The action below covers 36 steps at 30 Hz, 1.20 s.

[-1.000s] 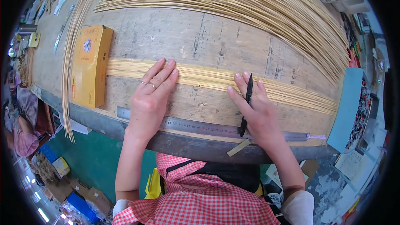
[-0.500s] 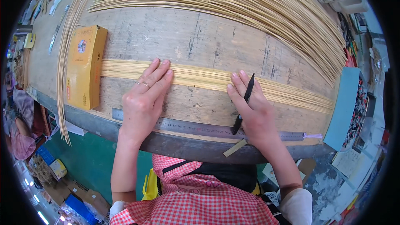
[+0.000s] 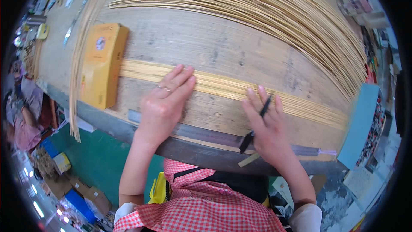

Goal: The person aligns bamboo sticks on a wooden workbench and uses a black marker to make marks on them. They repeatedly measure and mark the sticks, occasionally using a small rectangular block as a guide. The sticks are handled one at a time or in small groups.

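A flat row of pale bamboo strips (image 3: 219, 85) lies side by side across the wooden table. My left hand (image 3: 165, 105) rests on the row left of centre, palm down, its fingers stretched out and a ring on one of them. Further right, the fingertips of my right hand (image 3: 271, 133) touch the strips' near edge. A black pen (image 3: 246, 141) is tucked between that hand's fingers, slanting across it. The left end of the row meets a yellow box (image 3: 96, 66). Toward the right, the strips run to a teal box (image 3: 359, 124).
A metal ruler (image 3: 208, 134) lies along the table's near edge, partly behind my wrists. Beside it sits a short strip offcut (image 3: 249, 160). A big bundle of thin sticks (image 3: 240, 8) spreads across the far side. More long sticks (image 3: 79, 73) lie left of the yellow box.
The whole view has shifted and tilted slightly, with some blur. Both hands stay on the strips in nearly the same places, and the right fingers look a little more spread.
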{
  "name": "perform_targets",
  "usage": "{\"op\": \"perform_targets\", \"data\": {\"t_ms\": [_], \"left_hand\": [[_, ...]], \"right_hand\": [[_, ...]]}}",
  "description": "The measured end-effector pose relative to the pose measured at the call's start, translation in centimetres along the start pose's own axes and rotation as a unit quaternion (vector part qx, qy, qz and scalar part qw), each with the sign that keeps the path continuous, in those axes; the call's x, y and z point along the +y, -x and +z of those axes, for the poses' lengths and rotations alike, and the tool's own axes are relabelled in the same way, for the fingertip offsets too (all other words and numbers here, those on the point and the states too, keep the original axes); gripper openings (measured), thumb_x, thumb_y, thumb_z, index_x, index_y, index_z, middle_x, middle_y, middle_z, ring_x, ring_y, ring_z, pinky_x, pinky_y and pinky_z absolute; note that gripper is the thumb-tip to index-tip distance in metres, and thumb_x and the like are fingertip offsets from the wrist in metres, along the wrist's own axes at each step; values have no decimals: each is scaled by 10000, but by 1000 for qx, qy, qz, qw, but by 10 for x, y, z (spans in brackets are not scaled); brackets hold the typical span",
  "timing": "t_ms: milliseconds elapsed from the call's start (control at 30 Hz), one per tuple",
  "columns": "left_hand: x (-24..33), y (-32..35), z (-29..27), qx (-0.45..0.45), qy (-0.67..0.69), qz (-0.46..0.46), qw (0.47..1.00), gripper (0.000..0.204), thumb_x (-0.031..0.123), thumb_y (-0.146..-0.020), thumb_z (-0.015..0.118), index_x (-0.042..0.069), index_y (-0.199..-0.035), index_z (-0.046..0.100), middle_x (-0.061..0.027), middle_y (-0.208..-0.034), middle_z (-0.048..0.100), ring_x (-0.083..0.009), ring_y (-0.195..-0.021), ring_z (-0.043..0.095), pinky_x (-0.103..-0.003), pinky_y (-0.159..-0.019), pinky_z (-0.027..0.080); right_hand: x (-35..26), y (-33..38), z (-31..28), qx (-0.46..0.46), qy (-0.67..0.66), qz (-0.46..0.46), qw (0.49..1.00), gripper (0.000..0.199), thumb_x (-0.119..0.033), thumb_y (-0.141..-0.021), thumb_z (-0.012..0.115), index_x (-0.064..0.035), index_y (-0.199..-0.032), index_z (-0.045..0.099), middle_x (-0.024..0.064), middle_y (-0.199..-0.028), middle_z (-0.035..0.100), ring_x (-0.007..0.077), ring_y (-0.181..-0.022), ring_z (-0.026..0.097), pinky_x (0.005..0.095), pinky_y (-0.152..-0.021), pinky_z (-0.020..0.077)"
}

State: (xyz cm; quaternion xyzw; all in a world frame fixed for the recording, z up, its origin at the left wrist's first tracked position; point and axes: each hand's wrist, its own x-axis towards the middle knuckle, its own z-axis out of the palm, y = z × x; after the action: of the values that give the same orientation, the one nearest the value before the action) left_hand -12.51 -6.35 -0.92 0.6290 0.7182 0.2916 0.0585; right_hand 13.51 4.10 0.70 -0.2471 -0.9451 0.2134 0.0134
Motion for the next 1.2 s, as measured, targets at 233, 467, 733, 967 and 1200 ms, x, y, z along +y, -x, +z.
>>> {"op": "perform_targets", "data": {"t_ms": [233,467,733,967,1200], "left_hand": [[2,-1,-1,-4,22,-11,1000,324,-48,-819,726,33,-1131,757,-117,-1245,720,-318,-1239,652,-395,-1011,551],[3,0,-1,-2,30,-21,999,331,-44,-808,744,38,-1128,761,-110,-1241,723,-316,-1244,649,-393,-1010,555],[0,-1,1,-3,34,-14,999,327,-58,-824,738,23,-1140,754,-129,-1253,717,-325,-1246,647,-395,-1016,550],[2,1,-3,2,15,-9,1000,311,-64,-863,708,13,-1163,740,-149,-1275,703,-348,-1262,633,-404,-1043,528],[57,27,-1,-58,60,37,996,381,-10,-808,710,17,-1188,703,-138,-1227,677,-305,-1102,668,-436,-953,550]], "right_hand": [[-5,-21,7,-9,-12,-33,999,637,3,-822,609,-60,-1447,501,187,-1603,398,389,-1502,351,646,-1181,253],[-5,-21,5,-24,-28,-30,999,615,-8,-814,629,-49,-1420,531,193,-1604,394,388,-1498,358,639,-1183,255],[-7,-20,4,-17,-36,-31,999,605,-25,-821,638,-32,-1417,537,189,-1608,391,381,-1510,340,617,-1190,258],[-9,-22,6,-15,-35,-43,998,602,-79,-840,637,-19,-1428,522,199,-1611,383,376,-1514,339,596,-1185,280],[2,-19,10,13,-8,-70,997,575,-131,-864,585,26,-1410,502,230,-1596,392,386,-1493,372,583,-1172,311]]}}
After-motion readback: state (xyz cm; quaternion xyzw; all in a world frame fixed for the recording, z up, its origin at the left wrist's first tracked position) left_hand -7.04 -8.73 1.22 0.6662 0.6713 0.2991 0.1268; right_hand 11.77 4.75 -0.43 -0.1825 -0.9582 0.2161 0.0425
